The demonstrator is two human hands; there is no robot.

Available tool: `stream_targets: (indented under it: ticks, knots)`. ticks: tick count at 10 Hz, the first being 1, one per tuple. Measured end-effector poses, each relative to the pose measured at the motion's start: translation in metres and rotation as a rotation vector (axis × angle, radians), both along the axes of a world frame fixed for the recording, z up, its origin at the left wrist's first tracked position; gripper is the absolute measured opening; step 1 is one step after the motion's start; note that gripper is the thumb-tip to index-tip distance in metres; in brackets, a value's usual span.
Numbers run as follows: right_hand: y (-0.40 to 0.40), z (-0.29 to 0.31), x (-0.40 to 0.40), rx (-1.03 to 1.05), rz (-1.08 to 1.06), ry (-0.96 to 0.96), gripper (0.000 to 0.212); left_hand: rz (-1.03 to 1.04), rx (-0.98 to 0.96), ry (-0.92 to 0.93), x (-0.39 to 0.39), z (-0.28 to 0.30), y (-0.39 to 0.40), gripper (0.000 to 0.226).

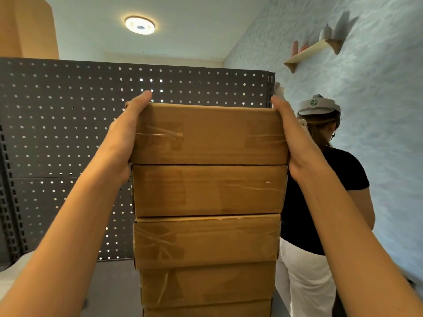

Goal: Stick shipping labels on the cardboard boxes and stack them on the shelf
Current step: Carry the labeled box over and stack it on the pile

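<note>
A tall stack of several brown cardboard boxes (207, 241) sealed with clear tape stands right in front of me on the grey shelf (109, 289). The top box (208, 133) sits squarely on the one below. My left hand (128, 136) lies flat against its left side, one digit reaching the top corner. My right hand (290, 138) presses the right side the same way. Most of my fingers are hidden behind the box. No shipping label shows on the near faces.
A dark grey pegboard panel (68, 110) backs the shelf. Another person (320, 202) in a black top and white trousers stands close on the right, facing away. A large cardboard box (25, 26) sits high at the left. A small wall shelf (306, 53) carries vases.
</note>
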State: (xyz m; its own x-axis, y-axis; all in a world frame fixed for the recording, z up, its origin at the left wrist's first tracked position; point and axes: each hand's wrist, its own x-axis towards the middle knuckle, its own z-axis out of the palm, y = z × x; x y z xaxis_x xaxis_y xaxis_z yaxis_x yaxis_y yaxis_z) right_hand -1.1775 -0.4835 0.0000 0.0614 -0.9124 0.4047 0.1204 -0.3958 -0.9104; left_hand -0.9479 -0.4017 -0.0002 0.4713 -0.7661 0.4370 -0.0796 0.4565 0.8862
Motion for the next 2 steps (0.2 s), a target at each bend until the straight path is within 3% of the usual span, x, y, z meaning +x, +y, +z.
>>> stream_targets:
  ticks: [1, 2]
  knots:
    - [0.006, -0.002, -0.003, -0.027, -0.005, -0.009, 0.048, 0.058, -0.017, -0.045, -0.003, -0.006, 0.003, 0.048]
    - [0.019, -0.012, -0.006, -0.148, -0.083, 0.011, 0.033, 0.219, -0.137, -0.226, -0.003, -0.020, 0.010, 0.061]
